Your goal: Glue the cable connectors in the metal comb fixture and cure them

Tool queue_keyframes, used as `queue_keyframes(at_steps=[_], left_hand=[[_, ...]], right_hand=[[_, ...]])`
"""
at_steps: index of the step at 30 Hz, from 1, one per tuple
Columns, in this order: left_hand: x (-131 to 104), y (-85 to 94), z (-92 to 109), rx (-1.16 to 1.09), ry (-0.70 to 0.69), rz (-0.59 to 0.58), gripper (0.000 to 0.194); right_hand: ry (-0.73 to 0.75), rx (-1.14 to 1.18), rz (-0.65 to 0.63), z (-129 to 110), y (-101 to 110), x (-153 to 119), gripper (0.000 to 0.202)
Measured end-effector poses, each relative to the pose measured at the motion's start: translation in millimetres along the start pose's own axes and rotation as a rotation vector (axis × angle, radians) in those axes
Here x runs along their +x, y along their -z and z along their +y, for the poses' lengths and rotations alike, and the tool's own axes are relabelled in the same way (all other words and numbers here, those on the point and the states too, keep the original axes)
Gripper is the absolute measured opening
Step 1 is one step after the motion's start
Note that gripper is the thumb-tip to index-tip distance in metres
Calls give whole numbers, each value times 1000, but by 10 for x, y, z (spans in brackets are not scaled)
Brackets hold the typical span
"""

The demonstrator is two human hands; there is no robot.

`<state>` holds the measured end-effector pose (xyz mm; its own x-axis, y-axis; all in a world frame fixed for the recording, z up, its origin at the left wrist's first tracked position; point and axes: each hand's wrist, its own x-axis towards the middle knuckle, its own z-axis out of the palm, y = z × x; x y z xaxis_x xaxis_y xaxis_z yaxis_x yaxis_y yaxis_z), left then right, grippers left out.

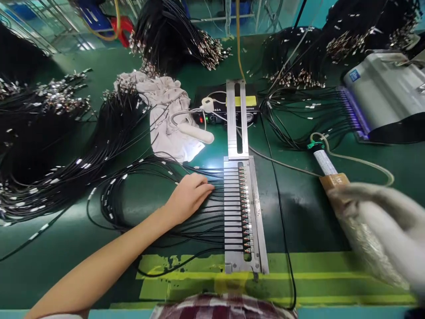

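Note:
My left hand (pixel 190 197) rests just left of the metal fixture (pixel 234 208), its fingers bent and pressed together over thin black cables (pixel 199 223); what lies between the fingertips is too small to make out. The cables lie side by side across the fixture, with their small connectors (pixel 246 208) in a row along its slot. On the right, my right hand (pixel 375 217), in a pale glove and blurred by motion, is at the brown-wrapped part of a syringe-like dispenser (pixel 323 161) with a green cap and a thin tube. Its grip is smeared.
Behind the fixture is a black controller box (pixel 215 116) with lit digits. A white cloth (pixel 166 126) and cable bundles (pixel 109 119) lie left. A grey curing unit (pixel 387 95) with purple light stands right. Yellow tape (pixel 186 283) runs along the front.

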<state>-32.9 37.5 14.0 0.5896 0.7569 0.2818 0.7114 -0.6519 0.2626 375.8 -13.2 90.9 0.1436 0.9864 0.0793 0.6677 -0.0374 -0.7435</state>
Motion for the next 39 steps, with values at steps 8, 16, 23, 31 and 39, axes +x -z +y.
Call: queue_keyframes(at_steps=[8,16,23,31,39], left_hand=[[-15,-29,-13,28,61,-137,24],[-26,112,-21,-33,149,-157,22],[151,-50,15,77,23,-75,21],[243,-99,-2,96,-21,-92,21],[332,97,5,72,-42,-147,21]], right_hand=[[-176,237,-265,-1,-1051,-65,39],[-135,266,-204,172,-1178,77,31],[-124,264,-213,189,-1182,66,29],[-88,234,-221,179,-1171,62,27],[-74,235,-221,206,-1180,61,25]])
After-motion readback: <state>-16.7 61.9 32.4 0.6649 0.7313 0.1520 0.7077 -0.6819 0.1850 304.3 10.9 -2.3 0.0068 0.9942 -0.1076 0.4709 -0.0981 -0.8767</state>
